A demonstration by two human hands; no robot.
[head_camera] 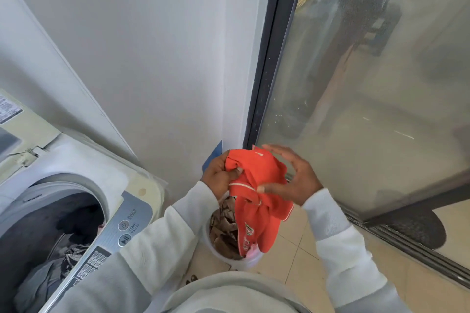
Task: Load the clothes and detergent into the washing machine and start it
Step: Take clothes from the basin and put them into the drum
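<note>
I hold the crumpled orange polo shirt with white trim [256, 193] above the round white laundry bucket [250, 260], which has brown clothes in it, so I judge it was just lifted out. My left hand [221, 175] pinches its collar edge, and my right hand [292, 175] only steadies it with loose fingers (not a real grasp). The open top-loading white washing machine [84, 185] is at my left, some dark clothes already inside, ready to receive it.

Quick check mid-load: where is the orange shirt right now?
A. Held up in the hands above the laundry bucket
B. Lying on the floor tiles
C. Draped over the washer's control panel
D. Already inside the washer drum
A: the left hand grips the orange shirt while the right hand touches it with straight fingers, and it hangs above the laundry bucket beside the washer.
</note>
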